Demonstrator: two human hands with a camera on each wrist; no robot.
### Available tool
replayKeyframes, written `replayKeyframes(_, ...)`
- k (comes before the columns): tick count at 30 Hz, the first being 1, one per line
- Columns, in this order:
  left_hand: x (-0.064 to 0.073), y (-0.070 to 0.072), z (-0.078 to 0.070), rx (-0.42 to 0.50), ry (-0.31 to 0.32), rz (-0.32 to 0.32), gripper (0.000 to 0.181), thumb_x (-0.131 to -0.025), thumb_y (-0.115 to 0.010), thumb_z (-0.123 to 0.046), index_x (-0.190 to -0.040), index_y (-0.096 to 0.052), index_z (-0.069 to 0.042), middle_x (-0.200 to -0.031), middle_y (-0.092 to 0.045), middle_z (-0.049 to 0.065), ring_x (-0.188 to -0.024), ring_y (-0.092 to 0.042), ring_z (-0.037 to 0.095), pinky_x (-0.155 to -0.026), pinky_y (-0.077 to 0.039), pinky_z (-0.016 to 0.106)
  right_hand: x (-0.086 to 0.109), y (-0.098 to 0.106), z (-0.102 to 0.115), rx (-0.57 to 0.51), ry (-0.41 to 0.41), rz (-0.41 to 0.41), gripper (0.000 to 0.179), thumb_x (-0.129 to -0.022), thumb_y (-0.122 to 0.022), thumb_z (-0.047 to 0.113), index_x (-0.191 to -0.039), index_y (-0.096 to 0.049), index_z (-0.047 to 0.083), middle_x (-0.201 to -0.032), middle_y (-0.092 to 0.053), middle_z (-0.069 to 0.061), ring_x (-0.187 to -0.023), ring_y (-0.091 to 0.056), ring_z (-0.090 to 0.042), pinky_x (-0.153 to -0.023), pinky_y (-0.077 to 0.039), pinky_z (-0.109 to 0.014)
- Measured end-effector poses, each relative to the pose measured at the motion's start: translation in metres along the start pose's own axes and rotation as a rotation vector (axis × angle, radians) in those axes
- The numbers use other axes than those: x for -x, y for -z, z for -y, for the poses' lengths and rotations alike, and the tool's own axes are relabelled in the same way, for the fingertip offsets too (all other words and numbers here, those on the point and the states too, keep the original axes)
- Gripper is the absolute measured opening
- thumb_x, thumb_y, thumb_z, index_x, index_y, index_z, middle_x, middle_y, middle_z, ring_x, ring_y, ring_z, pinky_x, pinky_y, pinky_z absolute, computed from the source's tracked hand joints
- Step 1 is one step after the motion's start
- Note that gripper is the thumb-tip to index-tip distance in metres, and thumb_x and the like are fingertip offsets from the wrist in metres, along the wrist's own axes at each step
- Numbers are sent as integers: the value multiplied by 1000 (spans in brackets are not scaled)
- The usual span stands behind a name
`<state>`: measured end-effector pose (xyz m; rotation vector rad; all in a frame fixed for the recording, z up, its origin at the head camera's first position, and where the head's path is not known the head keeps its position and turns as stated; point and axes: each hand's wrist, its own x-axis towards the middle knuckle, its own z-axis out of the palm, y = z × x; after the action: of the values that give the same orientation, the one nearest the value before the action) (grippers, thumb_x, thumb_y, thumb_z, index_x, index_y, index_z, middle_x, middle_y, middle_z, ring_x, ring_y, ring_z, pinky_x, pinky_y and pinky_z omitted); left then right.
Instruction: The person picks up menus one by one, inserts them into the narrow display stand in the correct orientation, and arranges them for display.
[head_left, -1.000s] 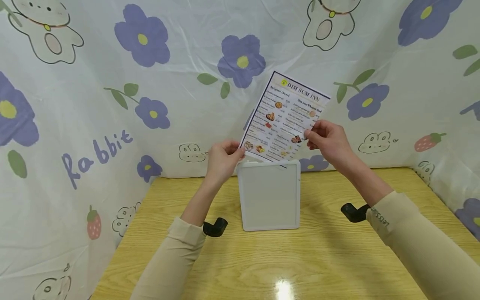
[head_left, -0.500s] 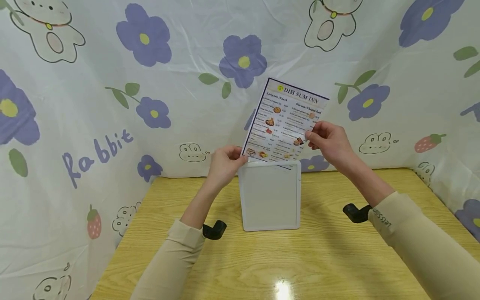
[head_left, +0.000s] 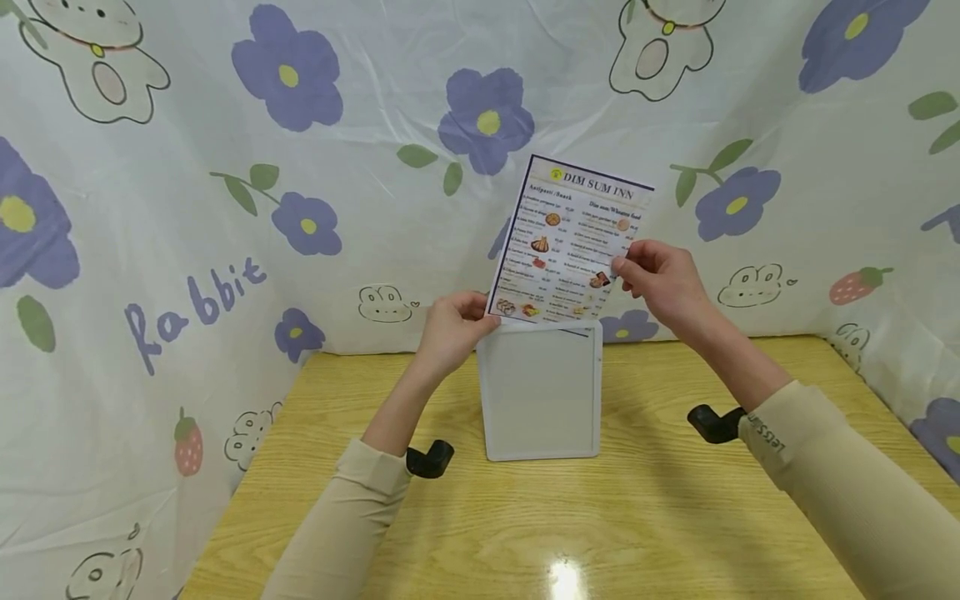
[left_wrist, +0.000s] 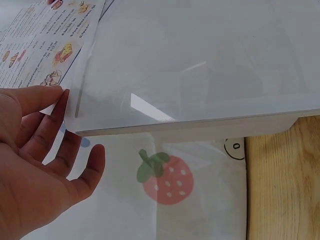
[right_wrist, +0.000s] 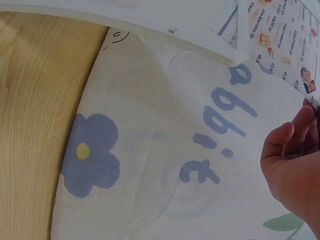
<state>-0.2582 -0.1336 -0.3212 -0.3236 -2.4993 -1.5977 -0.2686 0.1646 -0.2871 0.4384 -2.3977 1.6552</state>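
A printed menu sheet [head_left: 570, 242] headed "DIM SUM INN" is tilted above a white-framed upright sign holder [head_left: 540, 396]. One lower corner of the sheet shows behind the holder's clear front, just under its top edge at the right. My left hand [head_left: 453, 333] pinches the sheet's lower left corner, right at the holder's top left corner. With thumb and fingers, my right hand [head_left: 663, 283] pinches the right edge of the sheet. In the left wrist view the menu's lower corner lies under the left thumb, beside the holder's top edge.
The holder stands on a wood-grain table [head_left: 525, 525], near its back. Behind and to the sides hangs a white cloth [head_left: 360, 200] printed with flowers, rabbits and strawberries. Black curved pieces, one [head_left: 431, 459] at the left wrist and one [head_left: 716, 424] at the right, stick out from the sleeves.
The menu sheet has come down and turned slightly more upright, its lower right corner sinking a little further into the holder's top. Both hands keep their pinch, the left shifting slightly right and down.
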Motion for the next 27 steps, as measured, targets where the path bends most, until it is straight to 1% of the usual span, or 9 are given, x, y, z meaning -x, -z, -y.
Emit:
replayKeyframes(3,0,0,0,-2,8,1,15,-93,-73,-3,-107,-74,2,-89,-70,12,-87,-64,25,-69,-49,30,1,0,0,4,-6,10,31,-106,-61,25,-111,-62,-5,-86,-61,-5,-80,-53,-20,-69,-47,-24)
replayKeyframes(5,1,0,0,0,16,4,16,-93,-73,-4,-109,-73,2,-90,-70,11,-88,-64,25,-69,-49,29,1,0,1,4,-9,19,31,-106,-60,26,-112,-62,-5,-86,-60,-2,-80,-53,-20,-69,-46,-25)
replayKeyframes(11,2,0,0,6,34,5,19,-95,-73,-7,-112,-73,1,-93,-71,12,-88,-64,25,-70,-49,29,1,-2,-1,9,-13,45,31,-106,-59,26,-113,-62,-4,-88,-60,-7,-81,-52,-22,-69,-45,-26)
replayKeyframes(16,1,-3,-2,-2,27,10,18,-96,-73,-11,-111,-73,-1,-95,-73,11,-87,-63,25,-71,-48,31,1,-6,-2,23,-8,48,29,-107,-59,24,-112,-63,-5,-89,-58,-11,-82,-51,-26,-68,-45,-26)
replayKeyframes(19,0,-3,-2,-1,24,-2,18,-97,-73,-13,-110,-73,-1,-96,-74,11,-88,-64,24,-72,-48,31,0,-8,-2,23,3,56,28,-107,-59,21,-113,-63,-5,-90,-58,-15,-82,-51,-25,-68,-45,-26)
replayKeyframes(24,-1,-3,-3,6,32,-12,17,-98,-71,-13,-110,-73,-1,-97,-75,12,-90,-67,25,-74,-49,32,-1,-12,-1,39,9,73,27,-107,-59,20,-114,-63,-5,-90,-59,-12,-82,-52,-23,-69,-45,-27)
replayKeyframes(27,-1,-4,-3,10,24,-13,17,-98,-70,-12,-110,-72,-1,-98,-75,12,-91,-67,25,-72,-50,31,0,-13,1,51,9,67,25,-106,-59,20,-113,-63,-4,-88,-59,-9,-82,-52,-24,-68,-44,-27)
